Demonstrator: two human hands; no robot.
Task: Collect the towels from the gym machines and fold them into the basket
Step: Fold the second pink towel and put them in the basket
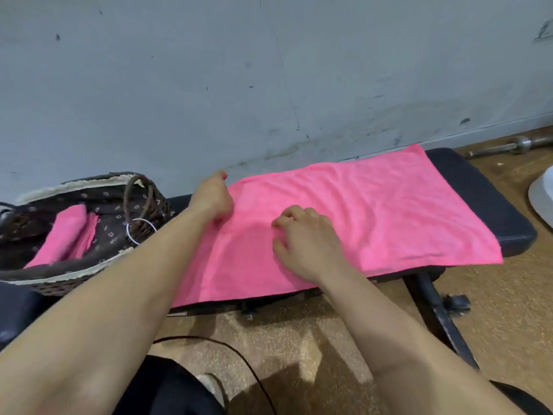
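A pink towel (374, 211) lies spread flat along a black padded gym bench (484, 196). My left hand (213, 196) rests on the towel's far left corner with its fingers curled on the cloth. My right hand (305, 238) lies on the towel's left half, fingers bent and pressing on the fabric. At the left end of the bench stands a dark wicker basket (59, 283) with a floral lining and a rope handle. A folded pink towel (64, 235) lies inside it.
A grey scuffed wall (269, 70) runs right behind the bench. A metal barbell (520, 143) lies on the brown floor at the far right, beside a white object (543, 196). The bench's black leg (440, 313) and a black cable (239, 354) cross the floor near my legs.
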